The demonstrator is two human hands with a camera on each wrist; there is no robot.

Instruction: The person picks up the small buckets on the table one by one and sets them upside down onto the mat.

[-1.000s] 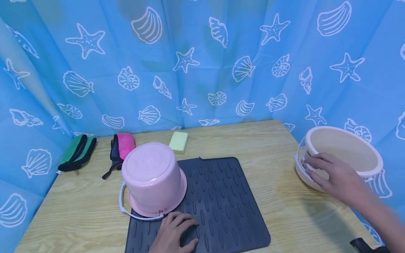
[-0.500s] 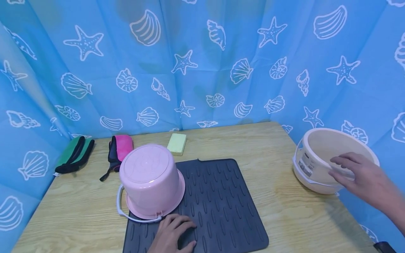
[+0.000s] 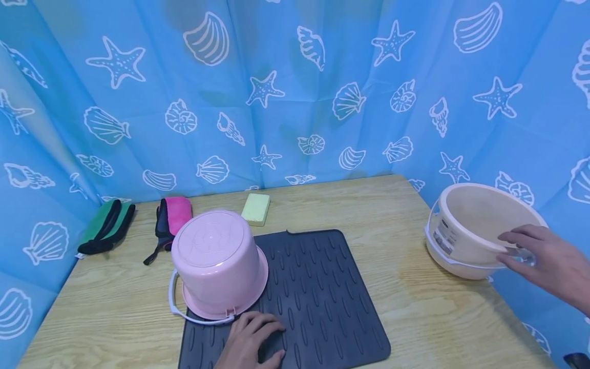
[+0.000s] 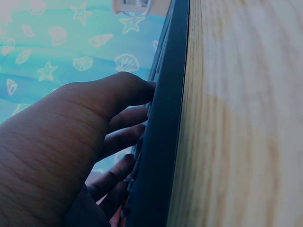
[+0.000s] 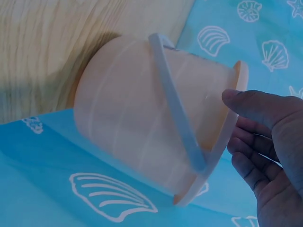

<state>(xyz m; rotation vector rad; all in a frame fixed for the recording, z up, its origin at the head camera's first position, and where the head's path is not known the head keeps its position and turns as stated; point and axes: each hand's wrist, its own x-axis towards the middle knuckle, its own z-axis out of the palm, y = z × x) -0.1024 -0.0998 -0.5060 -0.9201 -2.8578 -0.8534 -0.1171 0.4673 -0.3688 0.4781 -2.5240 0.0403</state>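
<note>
On the dark drying mat [image 3: 318, 292], my left hand [image 3: 252, 338] rests with loosely bent fingers, close to the handle of an upturned pink bucket [image 3: 216, 251]. In the left wrist view the fingertips of that hand [image 4: 71, 127] touch the mat's ribbed top. A cream bucket [image 3: 470, 241] stands upright at the table's right edge, its pale handle hanging down along the side. My right hand [image 3: 548, 261] is at its near right rim. The right wrist view has the thumb over the rim's outside and the relaxed fingers by the opening; firm contact cannot be told.
A green item with black trim [image 3: 106, 225] and a pink-and-black pouch-like item [image 3: 172, 220] lie at the back left. A pale yellow sponge-like block [image 3: 255, 209] sits behind the mat. A blue shell-patterned curtain [image 3: 295, 92] surrounds the wooden table [image 3: 428, 318].
My right hand has moved rightward from the cream bucket's front side to its near right rim. The left hand stays on the mat. The view has shifted slightly.
</note>
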